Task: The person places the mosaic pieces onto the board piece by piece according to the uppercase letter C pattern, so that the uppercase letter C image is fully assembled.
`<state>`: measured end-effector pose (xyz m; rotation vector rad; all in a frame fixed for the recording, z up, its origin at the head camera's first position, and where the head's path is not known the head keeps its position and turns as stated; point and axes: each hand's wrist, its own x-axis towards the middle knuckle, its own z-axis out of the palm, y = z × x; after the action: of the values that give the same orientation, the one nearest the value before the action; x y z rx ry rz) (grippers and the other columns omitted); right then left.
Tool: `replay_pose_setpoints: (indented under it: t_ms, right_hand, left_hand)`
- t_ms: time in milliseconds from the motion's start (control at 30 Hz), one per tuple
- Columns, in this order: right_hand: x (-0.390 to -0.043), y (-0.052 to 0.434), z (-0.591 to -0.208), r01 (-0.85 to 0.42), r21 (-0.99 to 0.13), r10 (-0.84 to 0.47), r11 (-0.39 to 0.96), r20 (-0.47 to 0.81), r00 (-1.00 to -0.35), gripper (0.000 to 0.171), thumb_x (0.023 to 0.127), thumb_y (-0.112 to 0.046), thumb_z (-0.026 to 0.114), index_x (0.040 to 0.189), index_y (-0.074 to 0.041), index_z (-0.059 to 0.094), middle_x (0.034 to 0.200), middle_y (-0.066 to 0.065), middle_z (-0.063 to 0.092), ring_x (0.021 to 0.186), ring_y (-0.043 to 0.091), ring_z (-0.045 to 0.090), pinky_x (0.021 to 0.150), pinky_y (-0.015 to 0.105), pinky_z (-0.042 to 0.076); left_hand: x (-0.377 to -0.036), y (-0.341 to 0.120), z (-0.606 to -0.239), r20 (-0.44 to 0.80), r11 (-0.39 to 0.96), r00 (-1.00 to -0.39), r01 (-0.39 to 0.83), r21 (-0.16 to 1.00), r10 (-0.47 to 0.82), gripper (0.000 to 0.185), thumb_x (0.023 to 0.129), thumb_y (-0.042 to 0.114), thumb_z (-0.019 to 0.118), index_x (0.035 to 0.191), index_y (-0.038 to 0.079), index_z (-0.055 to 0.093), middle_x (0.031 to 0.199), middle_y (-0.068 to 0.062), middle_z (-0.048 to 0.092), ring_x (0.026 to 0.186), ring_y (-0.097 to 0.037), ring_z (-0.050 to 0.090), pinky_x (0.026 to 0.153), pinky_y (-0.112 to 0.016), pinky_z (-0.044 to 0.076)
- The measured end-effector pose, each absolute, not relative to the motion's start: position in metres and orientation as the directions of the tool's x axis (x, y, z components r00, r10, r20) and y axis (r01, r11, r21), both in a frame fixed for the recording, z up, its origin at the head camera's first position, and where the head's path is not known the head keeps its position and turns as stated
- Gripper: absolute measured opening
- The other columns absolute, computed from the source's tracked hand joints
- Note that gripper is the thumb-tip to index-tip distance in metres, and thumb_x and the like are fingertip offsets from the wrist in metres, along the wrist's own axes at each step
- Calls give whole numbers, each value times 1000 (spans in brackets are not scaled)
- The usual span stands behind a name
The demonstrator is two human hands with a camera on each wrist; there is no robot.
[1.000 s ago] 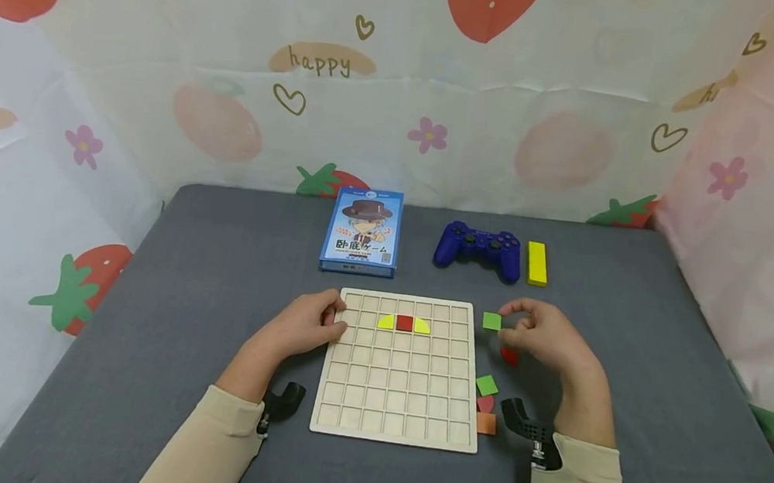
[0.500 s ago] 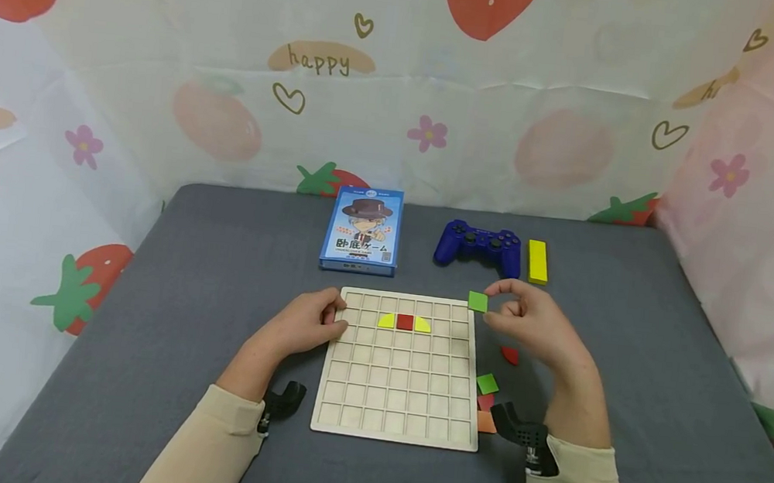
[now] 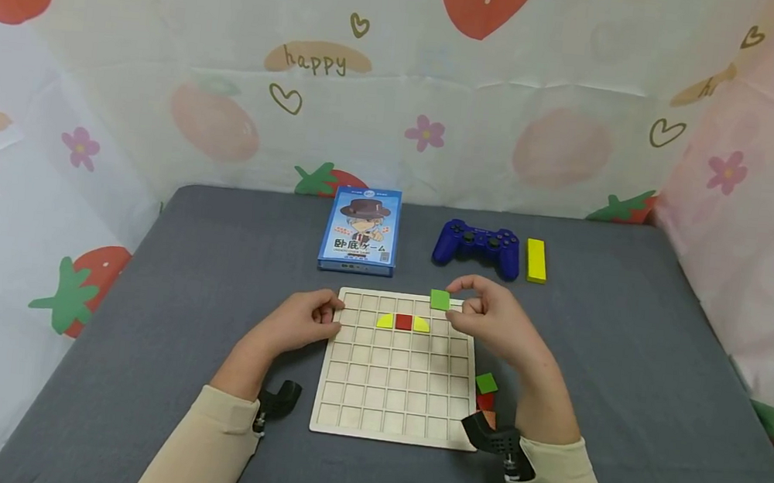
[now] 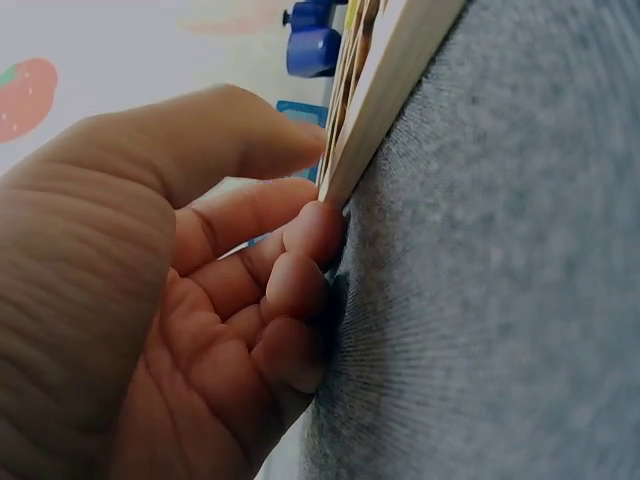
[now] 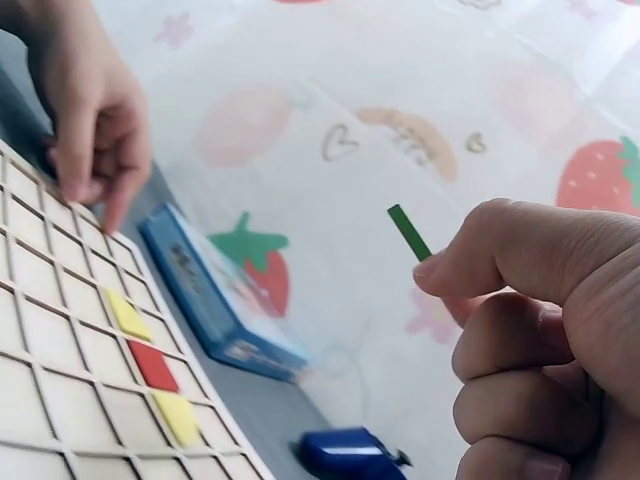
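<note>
A wooden grid board (image 3: 397,382) lies on the grey cloth. My left hand (image 3: 297,318) holds its left edge; in the left wrist view the thumb (image 4: 250,140) lies along the rim, with curled fingers beside it. Over the far right part of the board, my right hand (image 3: 501,326) pinches a square green tile (image 3: 440,299) between thumb and index finger. That green tile (image 5: 408,232) appears edge-on and raised in the right wrist view. One row of the board bears a red square tile (image 3: 403,322) between two yellow rounded tiles (image 3: 385,321).
By the board's right edge lie a green tile (image 3: 487,383), a red piece (image 3: 486,401) and an orange tile (image 3: 490,418), partly covered by the wrist camera. Farther back are a blue game box (image 3: 360,231), a blue game controller (image 3: 477,248) and a yellow block (image 3: 536,260).
My right hand has lifted the green tile from beside the board and carried it left over the board's far edge. A loose red piece is now hidden behind that arm. My left hand stays put.
</note>
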<state>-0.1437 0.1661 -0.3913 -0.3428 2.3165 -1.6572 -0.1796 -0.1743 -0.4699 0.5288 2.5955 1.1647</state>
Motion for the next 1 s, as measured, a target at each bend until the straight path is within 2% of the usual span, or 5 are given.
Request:
replay_pose_setpoints:
  t_ms: [267, 500, 733, 1000]
  right_hand:
    - [-145, 136, -406, -34, -938, -346, 345, -93, -934, 34, 92, -6, 69, 125, -6, 59, 61, -2, 32, 49, 15, 25, 51, 30, 27]
    - [-144, 112, -423, 18, -927, -361, 374, -164, -918, 32, 91, -5, 71, 122, -9, 63, 58, -3, 34, 47, 13, 28, 48, 28, 25]
    - [-145, 96, -439, 17, -870, -314, 493, -196, -929, 30, 83, -5, 72, 111, -9, 67, 59, -4, 39, 52, 12, 35, 51, 28, 29]
    - [-144, 87, -452, -28, -768, -266, 640, -187, -946, 27, 82, -11, 78, 108, -16, 71, 64, -3, 47, 56, 13, 41, 54, 31, 31]
  left_hand:
    - [-181, -176, -471, -104, 594, -903, 184, 784, 417, 35, 93, 14, 74, 126, 3, 67, 73, -1, 59, 61, -18, 51, 64, -35, 42]
    - [-183, -178, -474, -117, 559, -900, 155, 815, 421, 35, 94, 12, 73, 127, 4, 66, 70, -2, 58, 55, -17, 48, 58, -35, 40]
    - [-184, -182, -478, -131, 502, -890, 120, 857, 437, 35, 95, 9, 72, 129, 3, 64, 69, -4, 58, 46, -15, 43, 51, -33, 40]
    - [-183, -182, -474, -156, 477, -884, 84, 875, 441, 39, 95, 8, 70, 132, 1, 60, 69, -4, 58, 46, -15, 41, 50, -32, 38]
